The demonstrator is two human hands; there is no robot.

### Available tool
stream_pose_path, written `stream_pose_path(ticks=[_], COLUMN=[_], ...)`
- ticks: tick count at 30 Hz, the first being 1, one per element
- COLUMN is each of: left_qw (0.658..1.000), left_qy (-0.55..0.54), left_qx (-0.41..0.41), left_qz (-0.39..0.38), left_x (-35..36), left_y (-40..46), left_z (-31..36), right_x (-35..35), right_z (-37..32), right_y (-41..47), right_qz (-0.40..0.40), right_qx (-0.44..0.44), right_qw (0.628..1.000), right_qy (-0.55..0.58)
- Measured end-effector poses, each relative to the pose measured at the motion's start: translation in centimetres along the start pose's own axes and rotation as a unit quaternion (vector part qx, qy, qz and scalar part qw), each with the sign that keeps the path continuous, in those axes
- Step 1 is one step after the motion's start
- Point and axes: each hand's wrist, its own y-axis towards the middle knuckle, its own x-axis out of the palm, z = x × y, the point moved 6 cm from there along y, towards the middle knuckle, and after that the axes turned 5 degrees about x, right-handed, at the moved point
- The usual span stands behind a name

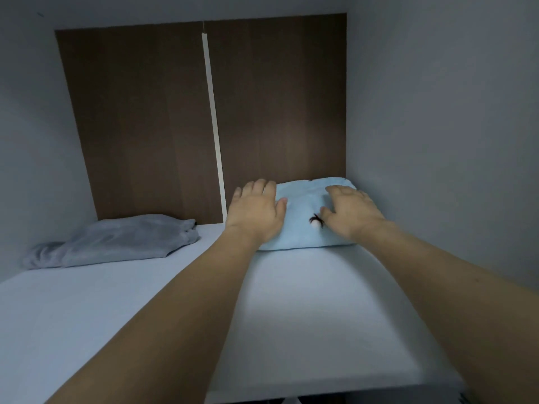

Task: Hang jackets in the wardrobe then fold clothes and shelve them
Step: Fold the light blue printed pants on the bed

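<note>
Wardrobe shelf [291,301] | left hand [255,209], right hand [351,211] flat on blue garment [303,225]

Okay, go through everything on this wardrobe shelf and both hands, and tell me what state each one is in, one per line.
Light blue garment: folded, lying flat at the back right of the shelf.
Grey garment: loosely folded, lying at the back left, untouched.
Left hand: fingers straight, resting on the blue garment's left edge, no grip.
Right hand: fingers spread, pressing on the blue garment's right side.
Shelf: white, carrying both garments.
</note>
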Motion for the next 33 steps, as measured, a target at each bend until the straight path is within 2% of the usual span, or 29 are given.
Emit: stream_pose_path(ticks=[4, 10, 15, 20, 25, 29, 33], left_qw=[0.995, 0.986, 0.970, 0.937, 0.907, 0.865, 0.820], left_qy=[0.035, 0.022, -0.006, -0.049, -0.126, -0.199, -0.279], left_qx=[0.078, 0.122, 0.168, 0.261, 0.299, 0.330, 0.357], left_qz=[0.050, 0.110, 0.174, 0.226, 0.267, 0.321, 0.349], left_x=[-4.2, -10.2, -15.3, -20.3, -26.0, -32.3, -38.5], left_y=[-2.6, -7.4, -12.8, -18.1, -23.5, -27.1, -31.2], left_z=[1.5, 3.7, 5.3, 8.5, 13.0, 18.7, 26.3], right_x=[-3.6, -9.8, -14.2, -18.8, -25.7, -32.6, -38.2], right_z=[-0.6, -2.5, -3.6, -4.4, -5.4, -5.3, -3.7], right_y=[-4.7, -11.9, -20.0, -29.1, -39.4, -48.4, -57.2], right_qz=[0.011, 0.034, 0.086, 0.117, 0.201, 0.288, 0.305], right_qx=[0.015, 0.027, 0.054, 0.081, 0.097, 0.091, 0.067], right_qw=[1.000, 0.999, 0.995, 0.990, 0.973, 0.947, 0.931], right_qy=[0.013, 0.015, 0.013, -0.009, -0.061, -0.113, -0.189])
